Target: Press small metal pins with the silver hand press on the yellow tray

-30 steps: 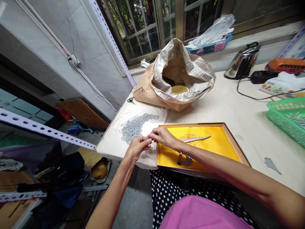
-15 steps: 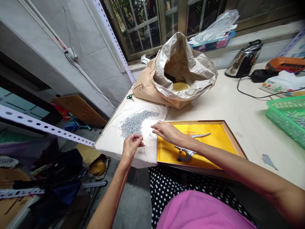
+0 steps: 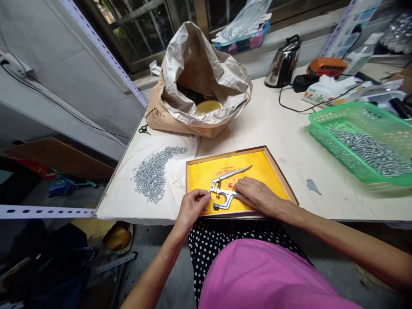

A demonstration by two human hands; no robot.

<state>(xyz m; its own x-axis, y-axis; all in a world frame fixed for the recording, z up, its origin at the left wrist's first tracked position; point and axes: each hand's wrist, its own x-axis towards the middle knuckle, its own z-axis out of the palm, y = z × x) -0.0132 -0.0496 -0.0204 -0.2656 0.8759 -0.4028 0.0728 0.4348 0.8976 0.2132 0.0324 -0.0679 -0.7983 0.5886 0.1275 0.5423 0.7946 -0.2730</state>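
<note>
Lap: pink top (image 3: 264, 279) over black polka-dot trousers (image 3: 212, 244), seated at the counter's edge.

Left hand (image 3: 193, 208): clenched lightly, thumb and fingertips (image 3: 206, 195) pinched together above the tray's near rim. Anything between them is too small to tell.

Right hand (image 3: 257, 193): relaxed and flat, not gripping. Fingertips (image 3: 238, 189) rest against the grip of the pliers.

Metal snap pliers (image 3: 225, 189): lying on the yellow board, handle angled up and right, red-tipped pin near the head, just beside the left hand and touching the right.

Wood-framed tray (image 3: 277, 171): holds the printed yellow board (image 3: 206, 176), right in front of the lap.

White cloth (image 3: 125, 206): spread left of the tray, carrying a curved heap of silver screws (image 3: 151, 174) with a few strays.

Green plastic basket (image 3: 325, 137): right of the tray, well apart, with more silver screws (image 3: 370, 150) in it.

Far counter (image 3: 283, 124): kraft paper sack (image 3: 167, 116), open and rolled at the top, behind the cloth — small green-handled scissors (image 3: 144, 130) by its foot. Steel kettle (image 3: 283, 64) near the window, its black cord trailing across the counter.
</note>
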